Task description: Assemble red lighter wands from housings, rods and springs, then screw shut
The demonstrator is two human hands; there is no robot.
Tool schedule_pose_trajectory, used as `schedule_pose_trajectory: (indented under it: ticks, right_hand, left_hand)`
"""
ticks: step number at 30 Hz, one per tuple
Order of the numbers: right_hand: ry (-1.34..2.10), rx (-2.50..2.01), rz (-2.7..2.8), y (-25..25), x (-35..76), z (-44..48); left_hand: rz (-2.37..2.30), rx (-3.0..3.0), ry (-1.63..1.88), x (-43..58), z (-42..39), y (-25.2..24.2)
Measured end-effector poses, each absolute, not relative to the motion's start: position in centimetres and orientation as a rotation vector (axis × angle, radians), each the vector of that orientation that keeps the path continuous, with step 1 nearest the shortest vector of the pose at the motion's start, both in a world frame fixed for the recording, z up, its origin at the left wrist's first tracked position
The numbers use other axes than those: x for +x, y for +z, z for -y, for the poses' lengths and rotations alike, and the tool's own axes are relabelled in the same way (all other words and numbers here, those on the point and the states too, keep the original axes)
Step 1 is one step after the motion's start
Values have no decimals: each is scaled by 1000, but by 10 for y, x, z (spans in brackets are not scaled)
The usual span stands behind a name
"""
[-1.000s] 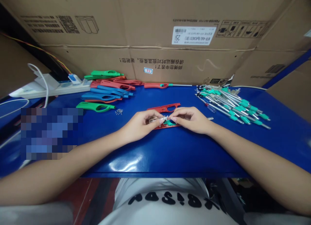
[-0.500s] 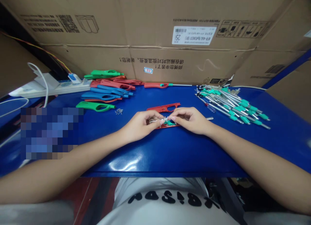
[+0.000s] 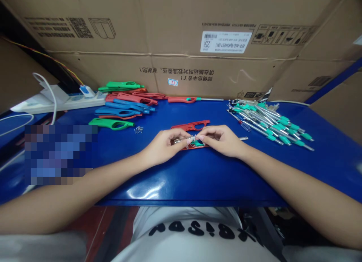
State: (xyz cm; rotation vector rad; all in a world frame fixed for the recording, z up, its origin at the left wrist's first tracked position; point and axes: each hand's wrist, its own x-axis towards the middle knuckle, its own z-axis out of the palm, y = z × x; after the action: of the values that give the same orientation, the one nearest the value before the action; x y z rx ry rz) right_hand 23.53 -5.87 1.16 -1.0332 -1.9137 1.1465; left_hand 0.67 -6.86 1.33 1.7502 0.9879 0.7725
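Note:
Both hands meet at the middle of the blue table. My left hand pinches a small clear and metal part. My right hand pinches the other end of that part, where a teal piece shows. Under the hands lies a red plastic lighter shell, partly hidden by the fingers. A thin metal rod sticks out to the right past my right hand.
Red, blue and green shells are piled at the back left, with an assembled red lighter beside them. Several metal rods with teal ends lie at the right. A power strip sits far left. Cardboard boxes wall the back.
The hands have stayed in place over the red shell; the fingertips have drawn slightly closer together around the small part.

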Motion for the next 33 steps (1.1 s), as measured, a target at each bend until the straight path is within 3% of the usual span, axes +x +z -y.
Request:
schedule_pose_trajectory:
  ticks: [33]
  right_hand:
    - [1367,-1146,1735,23,232,58]
  left_hand:
    - [-1054,1725,856,10,70,9]
